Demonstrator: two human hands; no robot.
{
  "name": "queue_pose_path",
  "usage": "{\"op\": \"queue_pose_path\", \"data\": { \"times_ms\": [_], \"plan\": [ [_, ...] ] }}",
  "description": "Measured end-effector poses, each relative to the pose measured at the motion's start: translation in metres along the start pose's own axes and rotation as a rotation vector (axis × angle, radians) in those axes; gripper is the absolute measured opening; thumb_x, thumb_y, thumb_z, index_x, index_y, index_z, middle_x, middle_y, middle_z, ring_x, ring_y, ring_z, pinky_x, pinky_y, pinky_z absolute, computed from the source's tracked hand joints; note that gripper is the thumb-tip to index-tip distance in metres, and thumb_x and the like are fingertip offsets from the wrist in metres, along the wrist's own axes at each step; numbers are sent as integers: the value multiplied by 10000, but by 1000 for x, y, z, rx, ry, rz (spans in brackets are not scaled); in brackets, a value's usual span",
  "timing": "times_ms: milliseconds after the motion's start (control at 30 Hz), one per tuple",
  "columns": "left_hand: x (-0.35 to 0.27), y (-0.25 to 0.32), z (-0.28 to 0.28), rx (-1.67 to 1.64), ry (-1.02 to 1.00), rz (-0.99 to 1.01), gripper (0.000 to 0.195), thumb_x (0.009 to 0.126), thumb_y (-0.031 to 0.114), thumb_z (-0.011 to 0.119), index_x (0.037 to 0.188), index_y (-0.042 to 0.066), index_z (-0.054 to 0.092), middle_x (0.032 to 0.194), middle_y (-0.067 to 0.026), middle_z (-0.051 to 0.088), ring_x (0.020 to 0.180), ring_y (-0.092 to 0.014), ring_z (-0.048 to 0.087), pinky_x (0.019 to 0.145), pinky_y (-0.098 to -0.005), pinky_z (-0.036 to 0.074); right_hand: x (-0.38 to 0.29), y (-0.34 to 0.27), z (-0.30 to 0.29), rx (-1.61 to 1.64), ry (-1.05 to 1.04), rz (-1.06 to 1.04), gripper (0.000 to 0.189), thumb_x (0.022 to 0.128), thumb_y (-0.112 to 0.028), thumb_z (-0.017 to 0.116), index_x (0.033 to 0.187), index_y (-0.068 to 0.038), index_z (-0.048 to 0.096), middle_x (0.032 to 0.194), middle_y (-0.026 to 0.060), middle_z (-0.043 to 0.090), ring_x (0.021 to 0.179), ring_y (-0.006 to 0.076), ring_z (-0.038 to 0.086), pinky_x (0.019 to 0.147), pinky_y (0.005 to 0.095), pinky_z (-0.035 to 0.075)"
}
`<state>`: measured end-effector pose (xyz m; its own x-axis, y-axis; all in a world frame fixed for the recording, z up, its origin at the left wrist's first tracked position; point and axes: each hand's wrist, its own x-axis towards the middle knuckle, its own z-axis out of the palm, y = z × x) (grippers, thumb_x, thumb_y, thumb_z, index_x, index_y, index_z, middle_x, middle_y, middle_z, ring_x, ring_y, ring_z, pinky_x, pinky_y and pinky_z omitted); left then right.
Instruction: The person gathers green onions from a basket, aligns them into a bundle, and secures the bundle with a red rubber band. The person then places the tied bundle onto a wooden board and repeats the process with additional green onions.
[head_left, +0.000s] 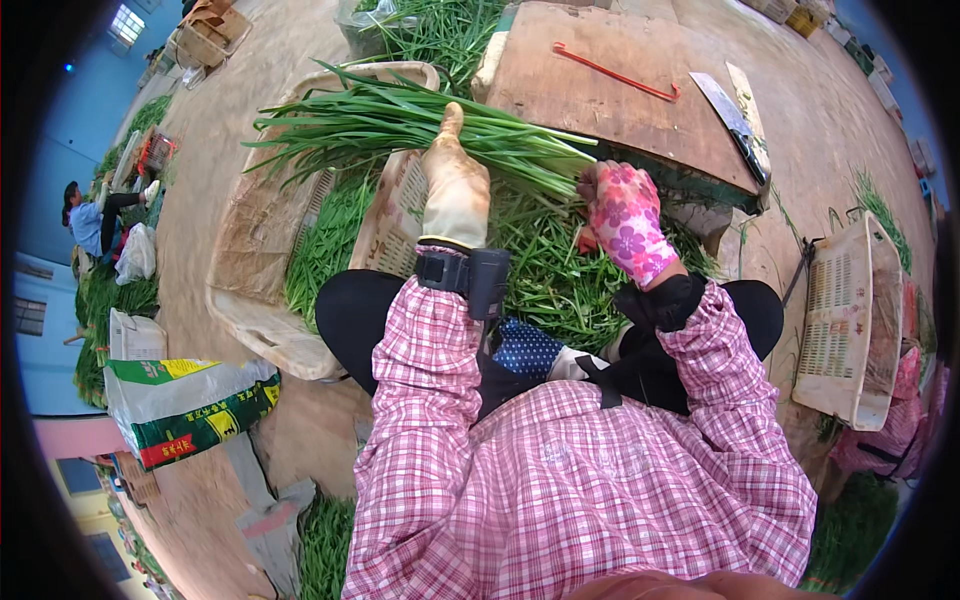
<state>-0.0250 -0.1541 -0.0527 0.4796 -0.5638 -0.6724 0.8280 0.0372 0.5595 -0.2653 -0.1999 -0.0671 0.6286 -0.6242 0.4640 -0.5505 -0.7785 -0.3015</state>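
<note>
My left hand (456, 180), in a pale stained glove, is closed around a bundle of long green leafy stalks (375, 116), thumb on top. The leaf tips point left and the pale stem ends point right. At those stem ends is my right hand (622, 214), in a pink flowered glove; its fingers are bent against them, and whether they grip any stems cannot be told. Below the bundle, loose green leaves (559, 277) lie heaped between my legs. Beyond my right hand, a wooden board (622, 82) bears a red hooked strip (615, 73) and a cleaver (724, 109).
A long plastic crate (300, 352) with greens stands at the left, near a printed sack (195, 409). Another crate (840, 322) stands at the right. More greens (450, 30) lie beyond the board's left edge. A person (90, 225) sits far left.
</note>
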Motion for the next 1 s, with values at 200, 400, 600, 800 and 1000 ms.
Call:
{"op": "queue_pose_path", "data": {
  "times_ms": [200, 400, 600, 800, 1000],
  "plan": [
    [-8, 57, -25, -101, -152, 436, 512, 901, 426, 747, 1246, 81, 593, 1164, -108, 646, 1020, -250, 608, 973, -416, 465, -5, 20, 6, -296, -858, 200, 246, 810, -291, 738, 1004, -143, 773, 988, 117, 741, 957, 298, 707, 812, 434, 548],
    [-2, 48, -29, -128, -188, 297, 677, 918, 525, 682, 1393, 72, 519, 1430, -161, 546, 1300, -278, 509, 1170, -425, 318, 40, -41, -5, -6, 110, -262, 132, 865, -152, 655, 972, -181, 725, 852, 65, 650, 861, 277, 636, 800, 423, 507],
    [-4, 30, -20, 33, -61, 305, 392, 888, 558, 721, 913, 172, 666, 712, -10, 560, 596, -152, 462, 568, -299, 412, 62, -48, 10, -212, 59, -428, 83, 755, -127, 641, 828, -95, 664, 839, 93, 613, 880, 297, 619, 808, 453, 479],
    [-40, 67, -28, -64, -260, 447, 506, 958, 434, 665, 1264, 40, 577, 1211, -149, 660, 1018, -316, 662, 950, -472, 533, 6, -14, 13, -385, -760, -344, 157, 662, -133, 668, 810, -95, 632, 883, 117, 632, 844, 296, 602, 784, 458, 458],
    [-26, 55, -42, 59, -268, 399, 1001, 839, 732, 593, 1487, 1, 377, 1443, -197, 532, 1384, -247, 451, 1240, -406, 222, 47, -36, -21, 126, 26, -120, 759, 748, -418, 850, 1370, -97, 558, 1232, 143, 653, 1168, 332, 586, 1023, 480, 437]
  ]
}}
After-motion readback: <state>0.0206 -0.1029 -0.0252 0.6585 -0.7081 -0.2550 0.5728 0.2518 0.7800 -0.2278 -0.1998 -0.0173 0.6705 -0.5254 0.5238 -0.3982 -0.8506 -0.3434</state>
